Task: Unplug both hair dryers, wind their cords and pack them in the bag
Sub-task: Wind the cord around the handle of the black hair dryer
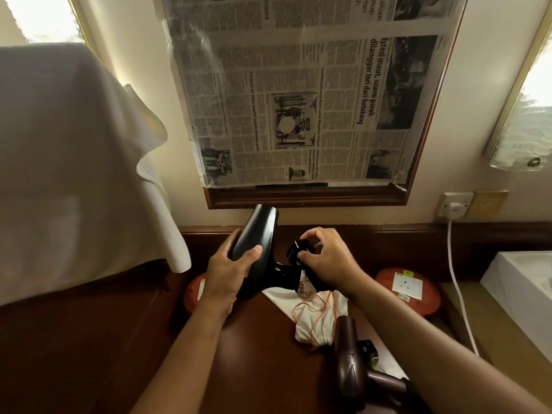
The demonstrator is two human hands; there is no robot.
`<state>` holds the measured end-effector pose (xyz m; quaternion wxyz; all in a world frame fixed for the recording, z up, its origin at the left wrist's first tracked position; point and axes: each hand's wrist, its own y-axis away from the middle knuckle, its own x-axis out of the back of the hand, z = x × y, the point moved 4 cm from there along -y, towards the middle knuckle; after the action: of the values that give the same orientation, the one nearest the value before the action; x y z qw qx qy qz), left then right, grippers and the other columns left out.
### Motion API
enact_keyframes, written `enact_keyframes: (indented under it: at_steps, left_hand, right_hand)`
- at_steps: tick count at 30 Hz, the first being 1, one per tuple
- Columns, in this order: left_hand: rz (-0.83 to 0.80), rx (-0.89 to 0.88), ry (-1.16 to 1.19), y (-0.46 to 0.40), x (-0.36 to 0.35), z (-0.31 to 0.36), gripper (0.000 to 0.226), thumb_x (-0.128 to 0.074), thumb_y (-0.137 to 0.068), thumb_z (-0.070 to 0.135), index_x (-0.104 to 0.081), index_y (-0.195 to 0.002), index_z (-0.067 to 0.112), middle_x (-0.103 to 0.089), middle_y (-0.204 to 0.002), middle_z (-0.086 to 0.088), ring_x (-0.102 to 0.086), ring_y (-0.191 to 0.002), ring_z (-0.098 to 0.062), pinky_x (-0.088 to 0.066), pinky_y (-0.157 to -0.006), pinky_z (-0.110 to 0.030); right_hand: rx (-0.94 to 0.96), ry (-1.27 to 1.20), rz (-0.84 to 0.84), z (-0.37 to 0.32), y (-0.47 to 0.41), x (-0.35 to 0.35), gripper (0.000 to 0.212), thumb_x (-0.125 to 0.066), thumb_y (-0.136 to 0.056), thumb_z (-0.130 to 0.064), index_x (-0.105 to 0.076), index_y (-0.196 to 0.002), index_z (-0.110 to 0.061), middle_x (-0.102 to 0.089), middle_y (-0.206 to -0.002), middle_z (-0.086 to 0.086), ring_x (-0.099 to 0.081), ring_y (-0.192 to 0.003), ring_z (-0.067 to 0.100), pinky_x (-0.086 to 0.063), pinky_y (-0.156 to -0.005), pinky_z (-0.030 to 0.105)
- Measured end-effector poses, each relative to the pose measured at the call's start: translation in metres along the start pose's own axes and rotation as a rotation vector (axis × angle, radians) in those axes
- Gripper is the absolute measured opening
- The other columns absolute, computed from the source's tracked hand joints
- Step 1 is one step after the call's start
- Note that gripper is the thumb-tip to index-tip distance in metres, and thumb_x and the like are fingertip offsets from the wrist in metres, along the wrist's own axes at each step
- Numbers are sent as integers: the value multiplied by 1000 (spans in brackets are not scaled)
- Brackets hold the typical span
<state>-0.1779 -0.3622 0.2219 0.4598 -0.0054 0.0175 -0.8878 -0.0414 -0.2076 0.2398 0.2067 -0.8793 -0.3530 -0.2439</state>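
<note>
Nearest the camera: brown hair dryer (352,366) lying on the dark wood desk (263,354), barrel pointing away, handle running toward the lower right under the right forearm; some small dark item with a green label sits just beside it, can't tell what. Beyond it, white drawstring bag (313,312) lies flat on the desk, orange cord loose on top, gathered mouth toward the brown dryer. Black hair dryer (257,243) is held up above the far end of the bag, nozzle pointing up toward the wall. Left hand (230,270) grips its barrel, thumb across the front, fingers wrapped behind. Right hand (325,258) is at the handle end, fingers curled and pinching a black plug (298,249); wound cord not clearly visible, a white tag hangs below the hand. Two red oval mats (409,291) on the desk, one each side of the hands; the right one has a white label on it, the left is mostly hidden behind the left wrist. White wall socket (455,204) at right has a white plug in it, white cable (460,288) drops down past the desk edge. Newspaper (298,100) covers the wood-framed mirror on the wall. White cloth (74,159) draped over something at left. White box (525,291) at the right edge.
</note>
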Motion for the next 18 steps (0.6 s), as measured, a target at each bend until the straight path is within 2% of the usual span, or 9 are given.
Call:
enact_keyframes:
  at_steps: [2,4,6,8,10,12,15,18]
  left_hand:
    - [1,2,-2,1,-2,-5,71,-79,-76,24,-47,-140,22,-61,-125,-6,-61,-112,-24,-52,-96,-43]
    - [6,-3,-11,1,-3,-8,70,-79,-76,25,-48,-139,22,-61,-125,-5,-61,-112,-23,-52,-96,-44]
    - [10,-16,-16,1,-3,-10,66,-77,-78,21,-49,-139,22,-62,-123,-3,-61,-111,-22,-52,-95,-43]
    - [17,-16,-37,3,-2,-13,65,-76,-79,21,-49,-139,22,-62,-123,-2,-61,-111,-21,-53,-95,-42]
    - [32,1,-29,5,-1,-16,66,-75,-80,23,-48,-140,22,-61,-124,-3,-60,-111,-21,-53,-95,-42]
    - [36,8,-17,7,-1,-18,66,-74,-81,23,-46,-141,22,-60,-122,-1,-60,-110,-20,-53,-93,-39]
    - [43,8,-20,9,-2,-21,61,-73,-82,21,-49,-138,22,-61,-117,1,-61,-106,-17,-54,-86,-31]
    - [80,51,1,10,2,-33,58,-73,-81,22,-52,-135,21,-62,-117,0,-62,-106,-19,-53,-89,-34]
  right_hand:
    - [-80,-83,46,6,5,-4,32,-69,-84,-20,-56,-113,-19,-45,-113,-1,-49,-92,6,-44,-76,17]
    - [-166,-176,74,11,10,-6,31,-70,-83,-21,-57,-110,-16,-52,-106,-1,-56,-89,10,-51,-73,24]
    - [-193,-241,54,15,14,-9,24,-71,-83,-22,-60,-104,-16,-61,-94,-2,-62,-83,11,-55,-67,24]
    - [-163,-229,-11,18,16,-12,24,-69,-84,-25,-61,-106,-18,-63,-96,-3,-63,-88,11,-54,-66,23]
    - [-138,-230,-108,20,19,-16,32,-66,-87,-30,-55,-117,-23,-60,-105,-4,-60,-94,8,-51,-67,20]
    - [-126,-182,-205,20,23,-21,43,-62,-90,-35,-44,-128,-28,-55,-107,-7,-56,-94,6,-50,-71,21]
    - [-92,-37,-296,25,24,-28,60,-64,-87,-38,-30,-136,-31,-54,-110,-7,-57,-101,13,-51,-84,30]
    - [-32,130,-339,33,26,-36,84,-71,-73,-45,-21,-139,-35,-58,-118,-5,-57,-109,17,-49,-94,42]
